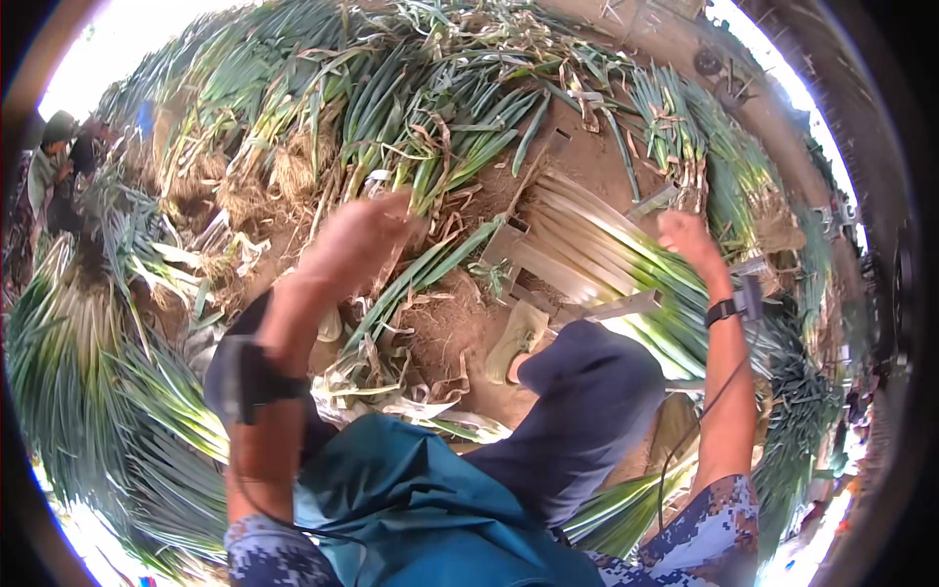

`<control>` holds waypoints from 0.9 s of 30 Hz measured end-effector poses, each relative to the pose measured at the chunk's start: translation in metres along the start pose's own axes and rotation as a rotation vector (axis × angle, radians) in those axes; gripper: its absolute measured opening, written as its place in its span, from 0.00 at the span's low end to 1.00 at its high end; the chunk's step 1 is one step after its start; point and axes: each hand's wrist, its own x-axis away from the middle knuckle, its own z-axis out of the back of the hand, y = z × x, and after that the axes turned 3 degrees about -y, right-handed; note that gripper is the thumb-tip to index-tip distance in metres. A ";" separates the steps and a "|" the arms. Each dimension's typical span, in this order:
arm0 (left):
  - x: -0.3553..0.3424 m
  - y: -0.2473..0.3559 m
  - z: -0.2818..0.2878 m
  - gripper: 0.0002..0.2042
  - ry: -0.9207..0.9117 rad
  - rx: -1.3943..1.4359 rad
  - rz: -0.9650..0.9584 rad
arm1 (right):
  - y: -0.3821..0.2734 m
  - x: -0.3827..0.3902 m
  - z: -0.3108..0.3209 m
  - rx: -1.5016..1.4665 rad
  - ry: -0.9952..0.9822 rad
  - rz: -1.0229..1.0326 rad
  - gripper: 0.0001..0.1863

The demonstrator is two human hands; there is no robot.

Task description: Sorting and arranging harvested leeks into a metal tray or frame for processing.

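A row of peeled Welsh onions [577, 235], pale stalks side by side with green leaves trailing to the lower right, lies in a metal frame [631, 305] on the soil ahead of me. Just above their far edge is my right hand [688, 240], its fingers curled closed; what they hold, if anything, is hidden. My left hand [357, 235] is smeared by motion at the near edge of a heap of unpeeled Welsh onions [411, 122]. I cannot make out its fingers or anything in them. Loose green leaves [421, 279] lie on the ground between my hands.
Rooted onion bundles [73, 352] lie at the left, and a tied bundle [675, 127] stands at the far right. Stripped dry leaves [381, 377] litter the soil near my knees. My shoe [518, 338] is beside the frame. A person [59, 171] is at the far left.
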 end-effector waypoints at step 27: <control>0.180 -0.214 0.100 0.20 0.691 0.068 0.379 | 0.143 0.006 -0.103 0.224 -0.118 -0.143 0.19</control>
